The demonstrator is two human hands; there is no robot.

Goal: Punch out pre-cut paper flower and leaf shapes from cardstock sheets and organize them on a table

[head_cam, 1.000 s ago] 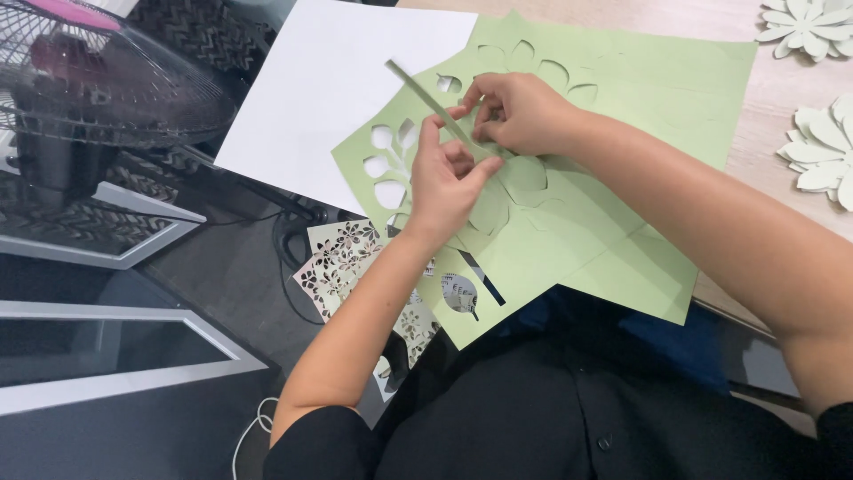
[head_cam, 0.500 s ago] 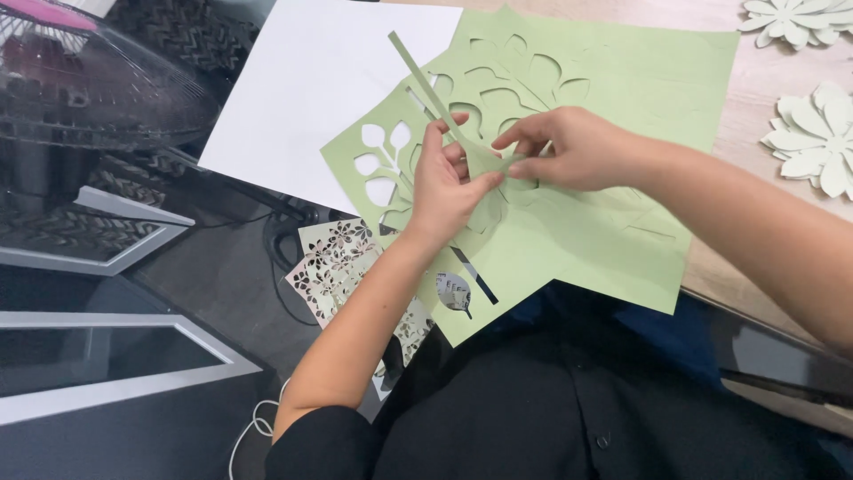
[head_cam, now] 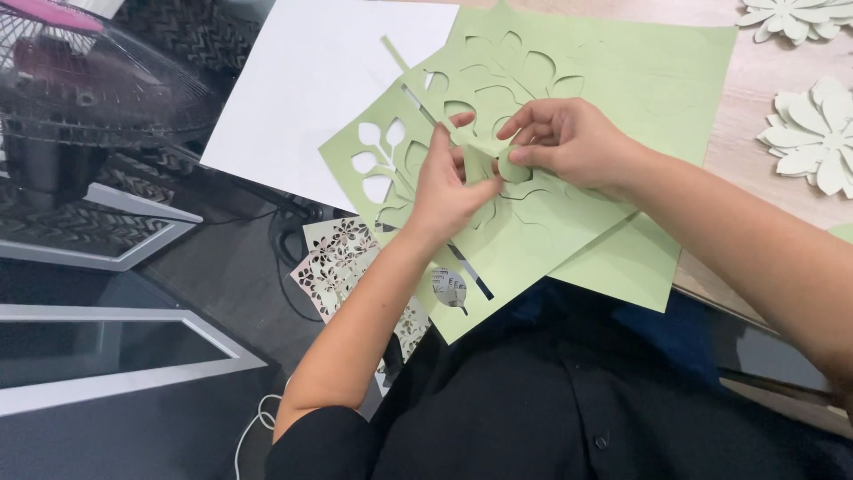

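Observation:
A light green paper sheet (head_cam: 613,80) with leaf and petal shapes cut out of it lies on the wooden table (head_cam: 751,98) and hangs over its near edge. My left hand (head_cam: 449,182) and my right hand (head_cam: 569,142) meet over the sheet's middle. Together they pinch a small green paper cutout piece (head_cam: 498,164) that is bent between the fingertips. A thin green paper strip (head_cam: 395,55) sticks up from the sheet toward the white paper.
A white paper sheet (head_cam: 329,89) lies under the green one at left. White paper flowers (head_cam: 813,133) sit at the table's right edge. Patterned lace-cut papers (head_cam: 342,262) lie below, on the dark floor. A fan's wire cage (head_cam: 98,80) stands at the upper left.
The green sheet has shifted right and toward me. My hands have moved to its middle and now fold a small cutout piece; the thin strip swung up to the left.

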